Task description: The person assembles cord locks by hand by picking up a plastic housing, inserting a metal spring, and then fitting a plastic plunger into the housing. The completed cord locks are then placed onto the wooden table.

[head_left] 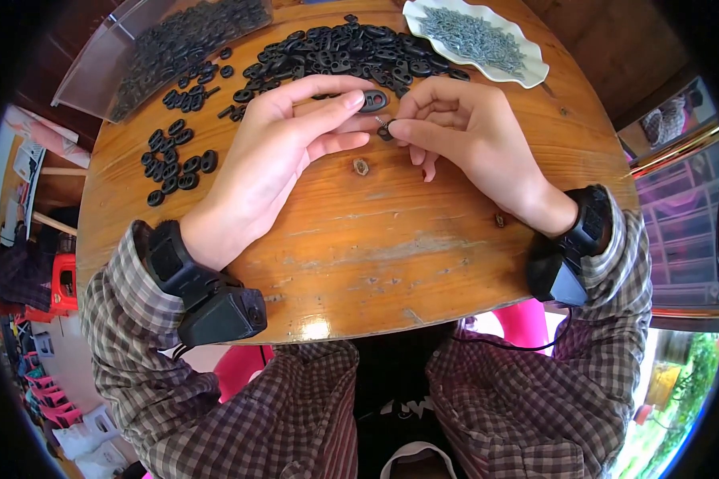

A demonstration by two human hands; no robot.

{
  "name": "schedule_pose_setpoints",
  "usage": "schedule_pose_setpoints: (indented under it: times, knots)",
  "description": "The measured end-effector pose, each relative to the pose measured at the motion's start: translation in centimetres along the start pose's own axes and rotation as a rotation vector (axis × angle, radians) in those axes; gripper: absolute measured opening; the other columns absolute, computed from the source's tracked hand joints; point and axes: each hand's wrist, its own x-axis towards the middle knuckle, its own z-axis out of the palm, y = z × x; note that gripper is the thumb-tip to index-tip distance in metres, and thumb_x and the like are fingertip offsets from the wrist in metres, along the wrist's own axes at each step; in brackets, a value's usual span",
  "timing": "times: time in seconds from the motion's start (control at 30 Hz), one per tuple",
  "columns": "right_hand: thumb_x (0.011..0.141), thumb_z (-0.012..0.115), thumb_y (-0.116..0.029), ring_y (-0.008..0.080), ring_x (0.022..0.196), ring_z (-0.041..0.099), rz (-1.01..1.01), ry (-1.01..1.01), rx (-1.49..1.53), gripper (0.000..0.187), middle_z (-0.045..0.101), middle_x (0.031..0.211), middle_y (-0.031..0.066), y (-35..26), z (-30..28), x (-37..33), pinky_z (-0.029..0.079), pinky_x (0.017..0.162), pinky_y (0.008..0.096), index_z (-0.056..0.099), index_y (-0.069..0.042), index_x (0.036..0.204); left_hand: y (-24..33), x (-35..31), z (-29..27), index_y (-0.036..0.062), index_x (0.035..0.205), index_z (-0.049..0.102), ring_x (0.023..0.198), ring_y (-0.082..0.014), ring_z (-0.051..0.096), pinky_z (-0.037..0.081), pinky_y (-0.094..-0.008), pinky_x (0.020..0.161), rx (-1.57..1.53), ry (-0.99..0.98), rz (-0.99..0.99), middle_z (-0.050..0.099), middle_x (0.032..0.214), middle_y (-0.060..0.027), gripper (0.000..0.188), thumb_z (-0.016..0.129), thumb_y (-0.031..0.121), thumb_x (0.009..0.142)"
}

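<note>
My left hand (276, 148) pinches a black oval plastic piece (374, 100) with holes in it between thumb and fingers. Close beside it, my right hand (479, 136) is closed on a small black part (385, 130) with a thin metal bit sticking up from it. The two parts are near each other but look apart. Just beyond both hands lies a heap of black plastic pieces (335, 49). More oval black pieces (168, 164) lie loosely to the left of my left hand.
At the far left a clear plastic bin (72, 84) holds many black parts. A white wavy-edged dish (534, 77) of small silvery metal pieces stands at the far right. The wooden table (351, 263) has a curved near edge. A red stool (64, 281) stands off to the left.
</note>
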Motion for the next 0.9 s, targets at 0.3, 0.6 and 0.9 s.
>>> schedule_pose_setpoints:
  times: [0.3, 0.6, 0.9]
  knots:
    - [0.085, 0.055, -0.008, 0.0123, 0.063, 0.059, 0.076, 0.004, 0.145, 0.012, 0.06, 0.075, 0.0088, -0.2, -0.1, 0.1, 0.049, 0.055, 0.0229, 0.054, 0.004, 0.087, -0.5, 0.1, -0.1, -0.0019, 0.109, 0.055, 0.092, -0.013, 0.058, 0.046, -0.0228, 0.078, 0.092, -0.061, 0.002, 0.06, 0.099, -0.009, 0.029, 0.056, 0.016, 0.087]
    - [0.086, 0.053, -0.008, 0.0165, 0.069, 0.062, 0.003, 0.026, 0.188, 0.016, 0.062, 0.082, 0.014, 0.3, -0.2, 0.2, 0.05, 0.06, 0.024, 0.055, 0.006, 0.094, -0.4, 0.3, -0.4, -0.0041, 0.098, 0.06, 0.075, -0.0108, 0.057, 0.046, -0.0216, 0.066, 0.05, -0.028, -0.016, 0.061, 0.082, -0.0072, 0.022, 0.058, 0.013, 0.084]
    - [0.086, 0.052, -0.009, 0.0124, 0.055, 0.057, 0.046, 0.005, 0.027, 0.015, 0.059, 0.069, 0.0093, -0.7, -0.1, -0.3, 0.044, 0.048, 0.0208, 0.058, 0.005, 0.083, -0.3, 0.4, -0.6, -0.0032, 0.092, 0.063, 0.07, -0.0101, 0.055, 0.044, -0.0205, 0.065, 0.009, -0.056, -0.029, 0.059, 0.077, -0.0062, 0.019, 0.058, 0.014, 0.084]
